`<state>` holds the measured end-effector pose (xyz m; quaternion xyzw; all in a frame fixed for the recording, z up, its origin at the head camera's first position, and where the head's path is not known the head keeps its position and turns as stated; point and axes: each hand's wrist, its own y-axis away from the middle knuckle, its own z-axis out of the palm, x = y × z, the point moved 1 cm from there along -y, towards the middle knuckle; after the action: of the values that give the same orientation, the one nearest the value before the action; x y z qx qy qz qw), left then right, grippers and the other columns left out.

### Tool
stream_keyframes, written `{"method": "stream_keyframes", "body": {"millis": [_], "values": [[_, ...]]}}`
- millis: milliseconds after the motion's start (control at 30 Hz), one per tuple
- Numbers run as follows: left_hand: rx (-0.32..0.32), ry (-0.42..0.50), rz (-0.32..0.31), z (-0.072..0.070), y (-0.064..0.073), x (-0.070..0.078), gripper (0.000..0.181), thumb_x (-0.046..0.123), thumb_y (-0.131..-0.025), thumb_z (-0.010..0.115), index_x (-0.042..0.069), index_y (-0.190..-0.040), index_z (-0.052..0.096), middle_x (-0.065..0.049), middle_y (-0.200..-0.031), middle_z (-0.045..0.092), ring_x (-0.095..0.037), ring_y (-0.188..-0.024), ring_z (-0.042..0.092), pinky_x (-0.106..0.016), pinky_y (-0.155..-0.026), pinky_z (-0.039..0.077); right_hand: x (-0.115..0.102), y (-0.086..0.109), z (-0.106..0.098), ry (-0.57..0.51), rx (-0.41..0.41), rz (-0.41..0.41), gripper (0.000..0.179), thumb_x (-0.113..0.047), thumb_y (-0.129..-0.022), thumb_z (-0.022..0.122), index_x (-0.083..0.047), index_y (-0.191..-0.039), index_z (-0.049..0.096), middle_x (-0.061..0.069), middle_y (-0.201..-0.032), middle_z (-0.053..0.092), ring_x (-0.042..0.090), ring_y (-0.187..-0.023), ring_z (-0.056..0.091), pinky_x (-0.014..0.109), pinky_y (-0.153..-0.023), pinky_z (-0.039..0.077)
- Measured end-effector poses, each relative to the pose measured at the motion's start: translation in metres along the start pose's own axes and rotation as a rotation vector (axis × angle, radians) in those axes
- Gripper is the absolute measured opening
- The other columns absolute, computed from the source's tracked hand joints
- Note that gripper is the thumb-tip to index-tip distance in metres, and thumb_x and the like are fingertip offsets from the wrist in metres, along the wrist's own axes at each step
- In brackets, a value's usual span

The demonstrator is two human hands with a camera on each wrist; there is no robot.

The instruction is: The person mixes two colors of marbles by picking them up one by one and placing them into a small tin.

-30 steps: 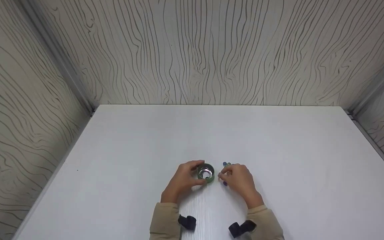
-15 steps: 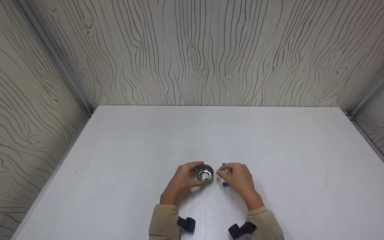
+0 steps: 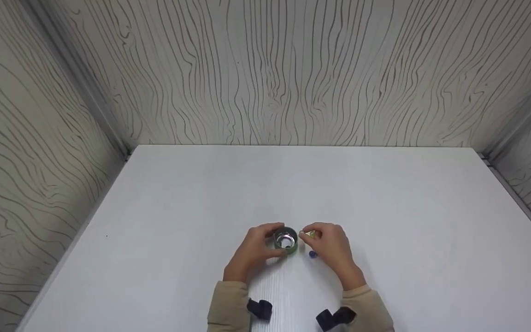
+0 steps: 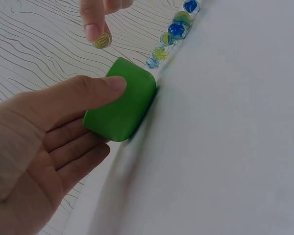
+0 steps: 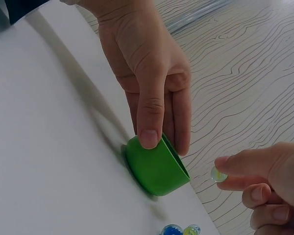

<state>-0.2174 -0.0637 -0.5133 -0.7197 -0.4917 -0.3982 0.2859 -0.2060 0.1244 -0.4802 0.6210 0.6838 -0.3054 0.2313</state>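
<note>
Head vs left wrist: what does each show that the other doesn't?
Head only: the shiny inside of the green cup, both tan sleeves and the black devices on them.

Left wrist only: the yellow swirl on the pinched marble, plus most of the loose marbles, which the right hand blocks in the head view.

Both: left hand gripping the cup, right hand pinching a marble, white table, line-patterned wall.

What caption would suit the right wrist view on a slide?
Left hand holds a green cup on the white table while the right hand pinches a yellow-swirled marble nearby.
</note>
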Motion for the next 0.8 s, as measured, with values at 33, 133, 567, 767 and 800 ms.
{"method": "stream_keyframes", "body": {"millis": [33,133,567,767,800], "values": [[-0.001,-0.005,0.006,0.000,0.000,0.000,0.062,0.007,-0.076,0.079,-0.001,-0.132,0.055,-0.018,-0.130,0.063,-0.033,-0.125,0.059,-0.043,-0.110,0.047,0.000,0.000,0.000,-0.001,0.001,0.000,0.011,-0.016,-0.081,0.075,-0.008,-0.088,0.076,-0.004,-0.055,0.048,0.005,-0.052,0.038,0.015,-0.047,0.028],[-0.003,-0.018,0.031,-0.001,-0.001,0.000,0.062,0.007,-0.075,0.079,-0.003,-0.132,0.055,-0.020,-0.130,0.063,-0.034,-0.124,0.059,-0.043,-0.109,0.048,-0.001,0.000,0.002,-0.001,0.003,-0.010,0.011,-0.015,-0.081,0.075,-0.008,-0.089,0.077,-0.005,-0.055,0.046,0.004,-0.052,0.037,0.015,-0.047,0.028],[0.000,-0.030,0.034,0.003,0.002,0.002,0.061,0.007,-0.076,0.079,-0.003,-0.131,0.056,-0.019,-0.127,0.064,-0.032,-0.122,0.061,-0.042,-0.107,0.050,-0.004,0.007,0.009,0.026,-0.011,-0.048,0.011,-0.012,-0.079,0.076,-0.007,-0.089,0.076,-0.004,-0.054,0.046,0.003,-0.051,0.036,0.014,-0.046,0.027],[0.002,-0.037,0.053,0.002,0.001,0.004,0.059,0.007,-0.077,0.078,-0.003,-0.131,0.056,-0.017,-0.126,0.066,-0.030,-0.120,0.062,-0.040,-0.106,0.051,-0.004,0.005,0.012,0.061,0.018,-0.117,0.012,-0.013,-0.078,0.078,-0.006,-0.087,0.076,-0.004,-0.054,0.048,0.001,-0.051,0.033,0.013,-0.046,0.025],[0.002,-0.043,0.061,0.001,0.001,0.004,0.059,0.007,-0.077,0.078,-0.003,-0.130,0.056,-0.017,-0.125,0.065,-0.031,-0.120,0.062,-0.040,-0.105,0.052,-0.003,0.005,0.012,0.063,0.018,-0.118,0.013,-0.013,-0.078,0.078,-0.006,-0.087,0.076,-0.004,-0.055,0.048,0.001,-0.052,0.033,0.013,-0.046,0.026]]}}
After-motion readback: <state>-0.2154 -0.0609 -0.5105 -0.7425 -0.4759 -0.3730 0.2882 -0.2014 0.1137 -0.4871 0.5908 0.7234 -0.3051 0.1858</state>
